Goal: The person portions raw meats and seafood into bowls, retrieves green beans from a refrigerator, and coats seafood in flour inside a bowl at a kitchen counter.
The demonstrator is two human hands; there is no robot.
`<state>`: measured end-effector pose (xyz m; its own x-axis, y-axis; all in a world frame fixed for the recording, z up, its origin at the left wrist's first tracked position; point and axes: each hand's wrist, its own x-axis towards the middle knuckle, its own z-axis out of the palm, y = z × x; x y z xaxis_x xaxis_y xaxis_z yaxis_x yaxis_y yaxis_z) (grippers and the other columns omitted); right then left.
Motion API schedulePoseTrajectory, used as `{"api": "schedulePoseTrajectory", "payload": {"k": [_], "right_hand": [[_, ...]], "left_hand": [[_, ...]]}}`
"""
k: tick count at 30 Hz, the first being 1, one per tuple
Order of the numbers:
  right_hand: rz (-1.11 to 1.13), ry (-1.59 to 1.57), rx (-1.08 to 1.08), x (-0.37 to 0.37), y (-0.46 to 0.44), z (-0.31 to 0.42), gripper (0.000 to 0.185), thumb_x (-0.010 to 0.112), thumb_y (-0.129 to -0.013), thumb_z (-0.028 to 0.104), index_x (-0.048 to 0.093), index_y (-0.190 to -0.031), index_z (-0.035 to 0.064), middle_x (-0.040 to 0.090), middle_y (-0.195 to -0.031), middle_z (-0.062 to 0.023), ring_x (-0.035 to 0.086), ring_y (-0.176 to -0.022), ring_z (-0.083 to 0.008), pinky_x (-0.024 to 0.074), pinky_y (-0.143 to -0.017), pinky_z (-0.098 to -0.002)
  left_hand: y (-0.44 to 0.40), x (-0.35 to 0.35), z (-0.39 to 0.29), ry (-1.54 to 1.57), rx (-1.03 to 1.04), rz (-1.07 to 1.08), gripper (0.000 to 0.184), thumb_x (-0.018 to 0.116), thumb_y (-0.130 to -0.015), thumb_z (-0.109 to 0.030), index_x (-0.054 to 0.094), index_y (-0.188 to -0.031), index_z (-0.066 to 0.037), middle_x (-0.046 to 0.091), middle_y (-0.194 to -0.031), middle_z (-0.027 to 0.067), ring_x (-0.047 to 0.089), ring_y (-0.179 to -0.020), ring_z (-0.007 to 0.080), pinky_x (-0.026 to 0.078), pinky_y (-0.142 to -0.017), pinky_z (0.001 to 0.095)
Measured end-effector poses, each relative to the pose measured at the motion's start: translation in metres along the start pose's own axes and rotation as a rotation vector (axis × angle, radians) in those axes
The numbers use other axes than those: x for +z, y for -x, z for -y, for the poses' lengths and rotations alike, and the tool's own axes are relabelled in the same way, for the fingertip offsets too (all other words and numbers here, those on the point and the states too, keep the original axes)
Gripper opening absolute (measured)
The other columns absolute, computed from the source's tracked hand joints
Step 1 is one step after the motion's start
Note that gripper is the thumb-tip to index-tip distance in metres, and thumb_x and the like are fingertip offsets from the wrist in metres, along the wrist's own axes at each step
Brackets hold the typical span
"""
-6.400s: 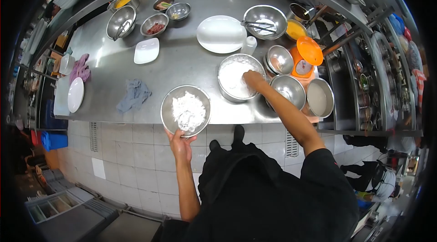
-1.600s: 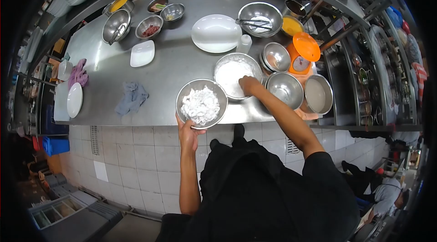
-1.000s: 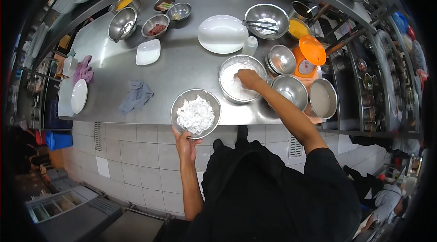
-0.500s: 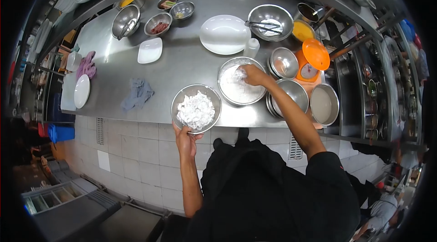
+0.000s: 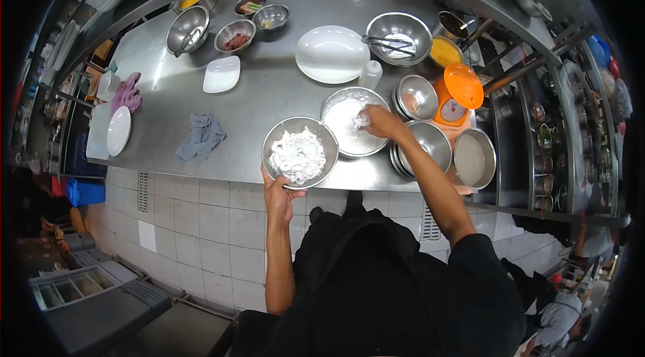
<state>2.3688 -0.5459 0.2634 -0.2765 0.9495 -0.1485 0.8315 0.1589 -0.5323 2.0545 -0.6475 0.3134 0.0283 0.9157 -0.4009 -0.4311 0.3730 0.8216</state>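
Observation:
My left hand (image 5: 278, 197) grips the near rim of a steel bowl (image 5: 332, 163), which is held at the front edge of the table. Inside lie white powder-coated pieces (image 5: 297, 155). Just right of it, a second steel bowl (image 5: 349, 153) stands on the table with white powder (image 5: 342, 117) in it. My right hand (image 5: 380, 121) is at the right side of this powder bowl, its fingers closed and whitened. A white clump shows at the fingertips, but its kind is unclear. The two bowls' rims are close together; whether they touch I cannot tell.
Stacked steel bowls (image 5: 430, 145), an orange scale (image 5: 451, 110) and a pot of pale liquid (image 5: 474, 159) stand on the right. Behind the powder bowl are a white bottle (image 5: 370, 75), an oval plate (image 5: 332, 55) and a bowl with tongs (image 5: 416, 24). A grey cloth (image 5: 201, 137) lies left.
My left hand has brought its bowl slightly right, nearer the powder bowl. My right hand has shifted from the powder's middle toward the bowl's right side.

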Motion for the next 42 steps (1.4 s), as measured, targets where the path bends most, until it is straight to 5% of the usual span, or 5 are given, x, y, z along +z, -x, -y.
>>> {"api": "schedulePoseTrajectory", "payload": {"k": [15,21,26,30,42], "right_hand": [[-0.198,-0.150,-0.250,-0.039,-0.020,0.100,0.036,0.071,-0.070,0.011,0.066,-0.105,0.0043,0.065,-0.087,-0.0227,0.062,-0.090,-0.0386,0.0494,-0.078,-0.0439],[0.287,0.273,0.046,0.067,-0.042,0.010,0.073,0.081,-0.061,0.030,0.052,-0.128,0.0195,0.050,-0.127,-0.0136,0.055,-0.110,-0.0375,0.0486,-0.089,-0.0428],[0.108,0.215,-0.096,0.091,-0.030,0.007,0.028,0.063,-0.078,0.013,0.064,-0.106,0.0084,0.062,-0.105,-0.0178,0.061,-0.102,-0.0323,0.0505,-0.084,-0.0427],[0.064,0.284,0.079,0.058,-0.034,0.012,0.027,0.060,-0.072,0.000,0.068,-0.097,0.0059,0.066,-0.090,-0.0204,0.064,-0.089,-0.0347,0.0517,-0.080,-0.0420],[0.014,-0.038,-0.156,0.008,-0.001,0.027,0.049,0.065,-0.063,0.000,0.064,-0.111,0.0079,0.065,-0.102,-0.0162,0.062,-0.096,-0.0349,0.0495,-0.084,-0.0420]], "left_hand": [[-0.012,0.010,0.010,-0.060,-0.061,0.056,0.064,0.040,-0.080,-0.002,0.022,-0.140,-0.016,0.057,-0.114,0.0154,0.067,-0.079,0.0216,0.057,-0.047,0.0265],[0.006,-0.023,0.029,0.043,-0.040,0.002,0.070,0.044,-0.076,-0.001,0.023,-0.141,-0.016,0.056,-0.115,0.0161,0.068,-0.077,0.0235,0.059,-0.047,0.0271],[0.017,-0.038,0.030,0.064,-0.068,-0.089,0.072,0.045,-0.074,-0.001,0.023,-0.141,-0.018,0.056,-0.114,0.0157,0.068,-0.078,0.0242,0.060,-0.048,0.0273],[0.014,-0.037,0.025,0.076,-0.037,-0.122,0.073,0.044,-0.074,0.000,0.024,-0.141,-0.018,0.056,-0.114,0.0166,0.068,-0.076,0.0247,0.060,-0.047,0.0270],[0.003,-0.020,0.011,0.091,0.027,-0.267,0.069,0.043,-0.075,0.001,0.025,-0.140,-0.012,0.056,-0.111,0.0192,0.068,-0.070,0.0250,0.059,-0.046,0.0260]]}}
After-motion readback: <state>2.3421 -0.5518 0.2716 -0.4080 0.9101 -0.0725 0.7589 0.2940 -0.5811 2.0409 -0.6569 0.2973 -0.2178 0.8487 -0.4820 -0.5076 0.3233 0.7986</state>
